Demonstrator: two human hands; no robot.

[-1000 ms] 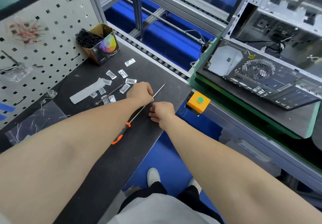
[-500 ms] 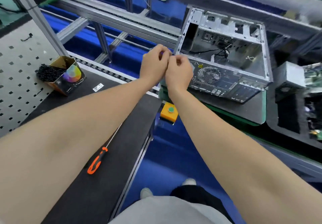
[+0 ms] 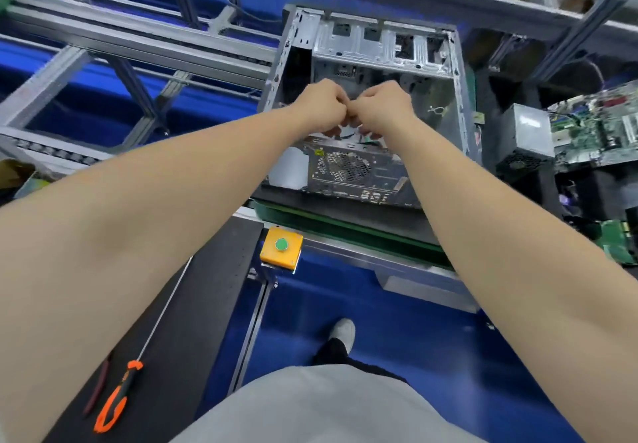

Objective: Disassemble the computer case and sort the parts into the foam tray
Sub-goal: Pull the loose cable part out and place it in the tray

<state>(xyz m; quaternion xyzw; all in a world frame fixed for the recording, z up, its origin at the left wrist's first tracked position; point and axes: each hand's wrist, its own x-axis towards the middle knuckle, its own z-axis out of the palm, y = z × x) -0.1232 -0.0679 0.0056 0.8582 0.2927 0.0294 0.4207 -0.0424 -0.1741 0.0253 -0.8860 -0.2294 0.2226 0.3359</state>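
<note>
The open grey computer case lies on a green-edged pallet, its rear panel with the fan grille facing me. My left hand and my right hand meet knuckle to knuckle over the case's near rim. Their fingers curl down and pinch a small pale part that is mostly hidden beneath them. To the right, the black foam tray holds a grey power supply and a green motherboard.
An orange-handled screwdriver lies on the black bench at lower left. An orange box with a green button sits on the conveyor's front edge. Aluminium frame rails run behind the case.
Both hands left the screwdriver on the bench, rose together and moved right to the case. They now sit further in, over its rear rim. My view has swung toward the case.
</note>
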